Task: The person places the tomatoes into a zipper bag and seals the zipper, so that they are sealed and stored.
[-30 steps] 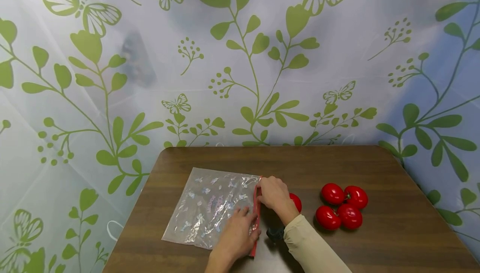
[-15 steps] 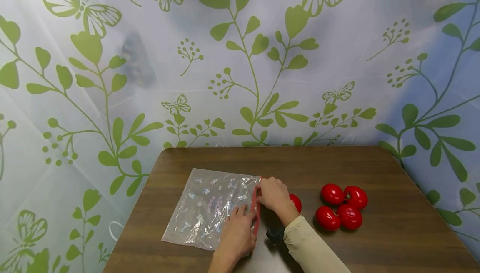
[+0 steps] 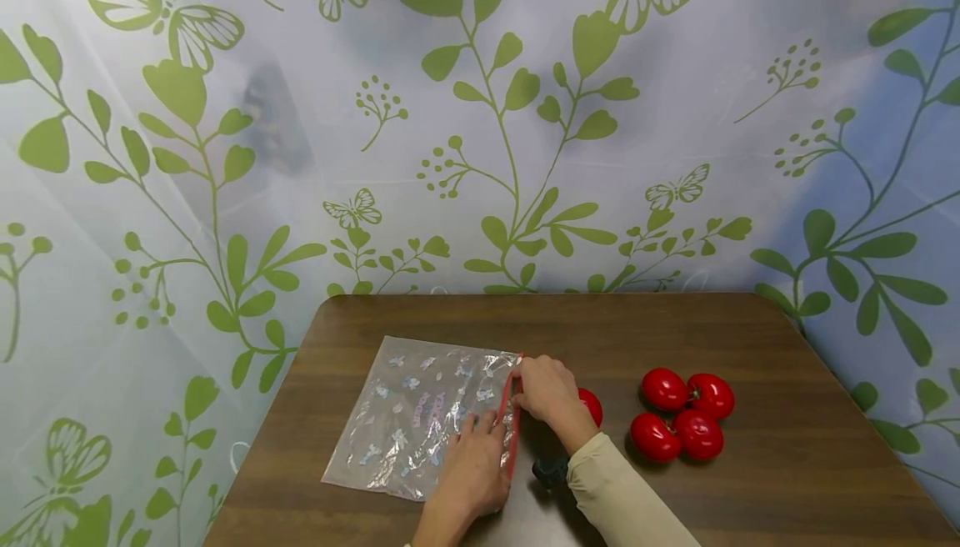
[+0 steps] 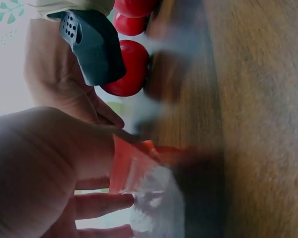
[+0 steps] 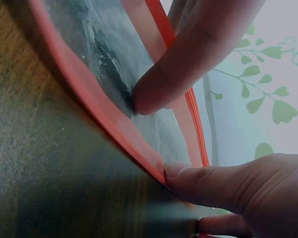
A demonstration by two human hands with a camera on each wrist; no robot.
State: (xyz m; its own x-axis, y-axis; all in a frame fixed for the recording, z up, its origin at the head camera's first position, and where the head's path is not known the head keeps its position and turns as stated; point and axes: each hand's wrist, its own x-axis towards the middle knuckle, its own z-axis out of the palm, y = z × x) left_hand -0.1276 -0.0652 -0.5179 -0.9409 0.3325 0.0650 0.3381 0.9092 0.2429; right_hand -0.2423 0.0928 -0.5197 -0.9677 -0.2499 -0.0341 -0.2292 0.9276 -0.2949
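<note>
A clear zip bag with a red-edged mouth (image 3: 412,414) lies flat on the table, its mouth facing right. My left hand (image 3: 471,464) rests on the near part of that edge, fingers on top; in the right wrist view its thumb (image 5: 164,79) dips between two parted red strips. The far mouth corner is pinched by my right hand (image 3: 551,397), whose thumb (image 5: 203,186) shows in the right wrist view. Plastic and red strip (image 4: 126,166) stand between the thumb and fingers (image 4: 102,206) of my left hand.
A red tomato (image 3: 589,405) sits beside my right wrist, partly hidden by it. Farther right on the wooden table (image 3: 787,464) is a cluster of several red tomatoes (image 3: 698,434). A dark device (image 3: 551,471) is at my right wrist. Behind hangs a leaf-patterned curtain (image 3: 450,238).
My left hand has shifted slightly, and its thumb, earlier showing past the red edge, is now out of sight in the head view. The red strips have parted; my right hand stays at the corner.
</note>
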